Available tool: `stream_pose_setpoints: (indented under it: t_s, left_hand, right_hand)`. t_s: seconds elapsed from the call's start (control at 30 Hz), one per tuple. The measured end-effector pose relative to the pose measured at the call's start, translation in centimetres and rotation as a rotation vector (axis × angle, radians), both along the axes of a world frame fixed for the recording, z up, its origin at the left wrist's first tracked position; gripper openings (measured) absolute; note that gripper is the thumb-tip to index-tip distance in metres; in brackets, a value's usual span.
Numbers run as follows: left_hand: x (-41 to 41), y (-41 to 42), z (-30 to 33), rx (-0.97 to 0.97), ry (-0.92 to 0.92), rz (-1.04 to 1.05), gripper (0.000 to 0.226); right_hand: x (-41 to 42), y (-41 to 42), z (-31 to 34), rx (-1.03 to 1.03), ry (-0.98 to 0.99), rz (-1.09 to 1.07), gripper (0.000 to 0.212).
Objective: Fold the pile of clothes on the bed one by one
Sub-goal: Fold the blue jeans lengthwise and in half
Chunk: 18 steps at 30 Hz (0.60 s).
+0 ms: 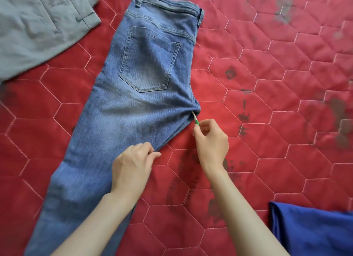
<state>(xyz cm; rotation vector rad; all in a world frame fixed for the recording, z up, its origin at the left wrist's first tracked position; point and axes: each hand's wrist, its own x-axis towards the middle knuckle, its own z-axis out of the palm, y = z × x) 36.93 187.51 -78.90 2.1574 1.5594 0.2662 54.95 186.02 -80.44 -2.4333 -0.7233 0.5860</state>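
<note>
Jeans (pixel 133 95), laid flat along the red quilted bed (pixel 267 87), back pocket up, legs doubled one over the other, likely squared up ahead of the next fold. Left hand (pixel 131 167) curled, pinching the inner leg edge. Right hand (pixel 211 141) curled near the crotch, pinching a small green-and-white tag (pixel 196 121). Grey garment (pixel 34 26) top left, blue cloth (pixel 313 231) bottom right.

Blue jeans (pixel 133 95) folded lengthwise, back pocket up

They lie flat and slanted, waistband farthest from the fingers (pixel 152 152), legs running back past the wrists. The left fingers pinch the inseam edge; just beyond the right fingertips, a small green-and-white tag (pixel 196 120) sticks out at the crotch
</note>
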Motion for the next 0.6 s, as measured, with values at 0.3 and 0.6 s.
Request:
stream_pose_setpoints:
  t_s: [0.3,0.6]
  left_hand:
    - [-2.4,1.6,5.9,-0.106,-0.262,0.245,0.02]
    - [-1.5,0.5,4.3,0.145,-0.167,0.084,0.023]
  right_hand:
    - [-4.6,1.6,3.0,0.335,0.247,-0.121,0.003]
    - [-4.7,-1.6,1.0,0.273,-0.014,0.066,0.014]
